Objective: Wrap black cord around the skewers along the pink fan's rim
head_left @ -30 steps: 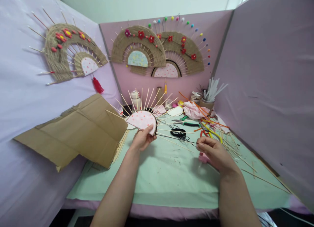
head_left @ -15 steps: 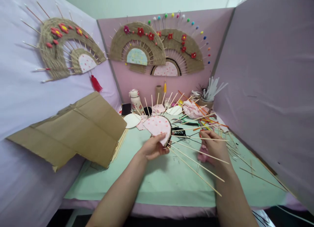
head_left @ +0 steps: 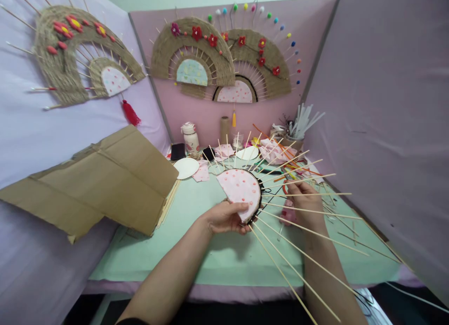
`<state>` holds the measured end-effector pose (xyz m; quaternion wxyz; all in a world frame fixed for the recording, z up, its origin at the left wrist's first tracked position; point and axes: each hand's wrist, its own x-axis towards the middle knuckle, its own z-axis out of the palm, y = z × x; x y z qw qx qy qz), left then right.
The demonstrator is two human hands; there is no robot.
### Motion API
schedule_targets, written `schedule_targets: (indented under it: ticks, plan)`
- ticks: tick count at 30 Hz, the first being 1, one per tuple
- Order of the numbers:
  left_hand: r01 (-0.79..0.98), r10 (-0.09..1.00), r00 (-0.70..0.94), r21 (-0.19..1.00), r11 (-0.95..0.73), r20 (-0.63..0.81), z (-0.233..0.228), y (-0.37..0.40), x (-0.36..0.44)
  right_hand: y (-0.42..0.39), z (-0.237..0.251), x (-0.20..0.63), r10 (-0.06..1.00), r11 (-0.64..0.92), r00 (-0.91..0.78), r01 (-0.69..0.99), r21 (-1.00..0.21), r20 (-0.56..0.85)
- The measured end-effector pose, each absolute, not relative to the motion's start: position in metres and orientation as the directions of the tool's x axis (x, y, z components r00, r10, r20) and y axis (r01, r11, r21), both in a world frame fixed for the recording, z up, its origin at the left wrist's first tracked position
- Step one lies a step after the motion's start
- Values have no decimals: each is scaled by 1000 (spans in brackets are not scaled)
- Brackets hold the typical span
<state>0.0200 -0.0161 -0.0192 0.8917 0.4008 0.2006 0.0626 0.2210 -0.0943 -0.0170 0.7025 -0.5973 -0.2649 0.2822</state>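
Pink dotted half-disc with bamboo sticks already fanned is pinched in your left hand above the desk; no weaving yet. Your right hand, behind the sticks, grip unclear.

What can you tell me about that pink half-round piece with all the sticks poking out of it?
The pink half-round piece is a flat semicircle covered in pale pink fabric with darker pink dots, edged along its curve with dark cord. Thin wooden sticks fan out from the curved rim, towards the right and the camera. The left hand pinches its lower edge, holding it tilted above the green table. The right hand sits behind the sticks.
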Motion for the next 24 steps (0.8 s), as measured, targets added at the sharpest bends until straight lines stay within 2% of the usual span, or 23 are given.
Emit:
schedule_targets:
  ticks: [2,9,13,18,24]
  plan:
    - [22,299,901,722,691,-314,-19,-16,20,-93,-18,223,727,123,685,-70,-990,42]
    - [-30,359,875,702,712,-326,-18,-16,21,-92,-18,223,675,168,732,-30,-985,92]
    - [-12,339,891,730,683,-302,-16,-17,21,-92,-21,225,705,133,708,-60,-989,51]
    - [11,314,906,758,653,-284,-16,-17,21,-86,-25,230,641,203,754,12,-979,142]
    - [-4,336,899,760,650,-283,-16,-16,21,-85,-27,228,637,237,762,-51,-970,116]
